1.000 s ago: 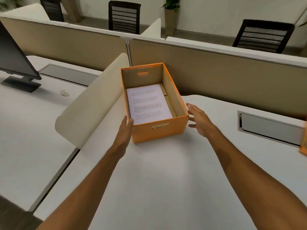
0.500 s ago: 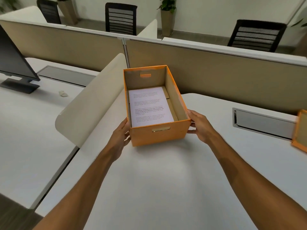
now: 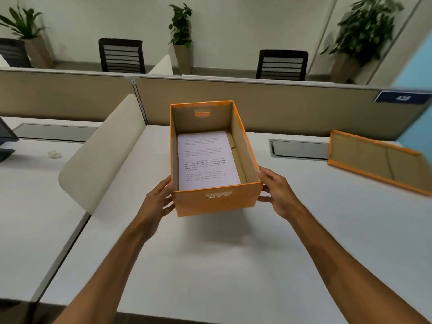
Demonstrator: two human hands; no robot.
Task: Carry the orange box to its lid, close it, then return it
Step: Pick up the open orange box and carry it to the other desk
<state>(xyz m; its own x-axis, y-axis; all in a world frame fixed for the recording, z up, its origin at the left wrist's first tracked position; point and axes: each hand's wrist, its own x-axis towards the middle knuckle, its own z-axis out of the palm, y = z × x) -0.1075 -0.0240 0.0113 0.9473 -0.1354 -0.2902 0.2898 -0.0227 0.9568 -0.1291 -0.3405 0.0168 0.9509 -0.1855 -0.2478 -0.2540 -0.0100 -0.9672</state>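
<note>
The orange box (image 3: 217, 202) is open, with printed white paper (image 3: 207, 160) lying flat inside. It hangs a little above the white desk (image 3: 210, 265), casting a shadow below. My left hand (image 3: 157, 202) presses its left wall near the front corner. My right hand (image 3: 277, 192) presses the right wall. The orange lid (image 3: 378, 160) lies upside down on the desk at the far right, brown inside facing up.
A curved cream divider (image 3: 102, 155) stands left of the box. A beige partition (image 3: 292, 106) runs behind the desk, with a cable tray (image 3: 299, 148) set into the desktop near the lid. A monitor base (image 3: 5, 146) and crumpled paper (image 3: 55, 154) sit far left.
Both hands closed on the box's sides and raised it off the desk. The view swung right and up, bringing the lid fully into sight.
</note>
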